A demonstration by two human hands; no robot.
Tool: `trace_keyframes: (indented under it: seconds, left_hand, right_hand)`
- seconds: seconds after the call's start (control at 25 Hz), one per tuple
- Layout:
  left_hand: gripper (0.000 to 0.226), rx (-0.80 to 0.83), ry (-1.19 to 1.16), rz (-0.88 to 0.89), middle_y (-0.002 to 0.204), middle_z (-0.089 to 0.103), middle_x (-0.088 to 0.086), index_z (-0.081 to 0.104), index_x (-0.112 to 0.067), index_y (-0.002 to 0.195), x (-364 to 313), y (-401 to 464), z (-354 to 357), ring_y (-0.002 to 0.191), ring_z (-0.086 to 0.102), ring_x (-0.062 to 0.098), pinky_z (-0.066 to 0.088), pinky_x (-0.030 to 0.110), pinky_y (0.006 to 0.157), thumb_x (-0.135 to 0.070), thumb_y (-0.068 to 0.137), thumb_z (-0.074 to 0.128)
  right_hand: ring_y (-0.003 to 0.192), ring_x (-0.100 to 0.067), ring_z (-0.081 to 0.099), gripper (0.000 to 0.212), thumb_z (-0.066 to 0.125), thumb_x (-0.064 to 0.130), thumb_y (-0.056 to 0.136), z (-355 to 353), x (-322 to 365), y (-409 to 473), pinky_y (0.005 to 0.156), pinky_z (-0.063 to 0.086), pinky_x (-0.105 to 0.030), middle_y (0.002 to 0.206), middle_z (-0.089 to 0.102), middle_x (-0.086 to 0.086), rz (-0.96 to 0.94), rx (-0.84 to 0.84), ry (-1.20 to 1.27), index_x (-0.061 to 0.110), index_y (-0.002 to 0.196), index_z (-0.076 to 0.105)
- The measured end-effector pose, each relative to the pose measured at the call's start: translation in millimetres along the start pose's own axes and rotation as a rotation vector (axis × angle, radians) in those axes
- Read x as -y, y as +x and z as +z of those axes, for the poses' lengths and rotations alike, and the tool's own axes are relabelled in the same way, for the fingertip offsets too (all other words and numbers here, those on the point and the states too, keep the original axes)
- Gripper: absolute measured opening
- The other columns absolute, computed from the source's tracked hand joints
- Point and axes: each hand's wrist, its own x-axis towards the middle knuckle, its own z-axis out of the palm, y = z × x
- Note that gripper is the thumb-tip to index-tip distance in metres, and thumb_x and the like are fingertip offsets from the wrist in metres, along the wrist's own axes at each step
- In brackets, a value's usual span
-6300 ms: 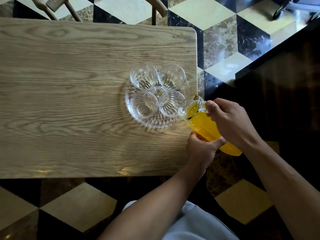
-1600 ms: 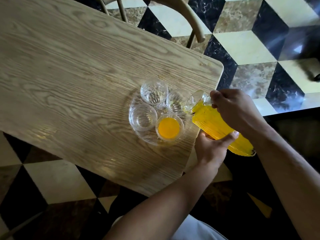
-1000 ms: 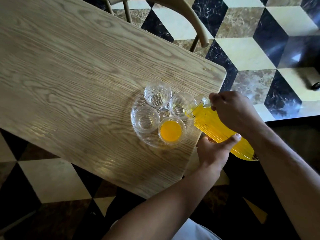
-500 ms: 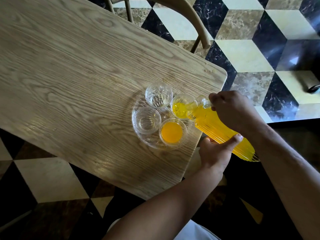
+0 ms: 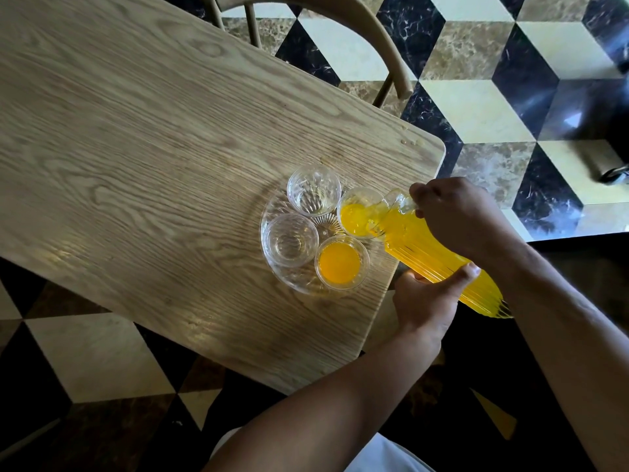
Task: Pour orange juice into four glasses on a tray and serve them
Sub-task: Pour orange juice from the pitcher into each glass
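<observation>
A round clear glass tray (image 5: 272,267) sits near the right end of the wooden table (image 5: 153,148) with several small ribbed glasses on it. The near-right glass (image 5: 341,263) holds orange juice. Juice streams into the far-right glass (image 5: 357,214) from a tilted ribbed glass jug (image 5: 432,257). The far-left glass (image 5: 313,189) and near-left glass (image 5: 291,240) hold no juice. My right hand (image 5: 459,216) grips the jug near its neck. My left hand (image 5: 429,301) holds the jug's body from underneath, thumb up its side.
A curved wooden chair back (image 5: 360,32) stands behind the table's far edge. The floor is a black, cream and brown cube-pattern tile (image 5: 476,107). The tray lies close to the table's right edge (image 5: 384,301). A dark surface (image 5: 578,267) fills the lower right.
The jug's spout moved from the near-right glass, now holding juice, to the far-right glass. Juice has begun flowing into it and its level is rising.
</observation>
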Motion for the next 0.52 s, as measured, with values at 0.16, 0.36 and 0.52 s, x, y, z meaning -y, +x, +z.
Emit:
trace_keyframes:
  seconds: [0.16,0.36,0.52]
  left_hand:
    - [0.122,0.002,0.040,-0.001,0.119,0.077,0.023,0.063,0.007,0.126,1.4,0.8,0.6,0.115,0.073,0.039,0.062,0.043,0.088,-0.076,0.040,0.089]
    - [0.133,0.014,0.039,0.009,0.132,0.069,0.031,0.058,0.008,0.135,1.1,-1.0,2.4,0.128,0.062,0.045,0.059,0.053,0.096,-0.079,0.039,0.089]
    - [0.136,0.011,0.030,0.007,0.132,0.068,0.031,0.058,0.009,0.134,-0.8,-4.3,1.9,0.128,0.062,0.045,0.059,0.052,0.096,-0.080,0.036,0.090]
  right_hand:
    - [0.094,-0.040,0.063,0.044,0.043,0.039,0.102,-0.9,1.1,-2.2,0.086,0.053,-0.044,0.099,0.073,-0.018,-0.007,-0.014,-0.022,0.007,0.089,0.071]
    - [0.097,-0.043,0.063,0.039,0.041,0.027,0.103,-3.9,1.0,-3.4,0.087,0.053,-0.047,0.101,0.072,-0.021,-0.056,-0.002,-0.077,0.001,0.095,0.069]
    - [0.097,-0.041,0.063,0.039,0.041,0.028,0.104,-4.9,0.6,-4.3,0.087,0.053,-0.046,0.101,0.073,-0.019,-0.045,-0.003,-0.089,0.002,0.095,0.070]
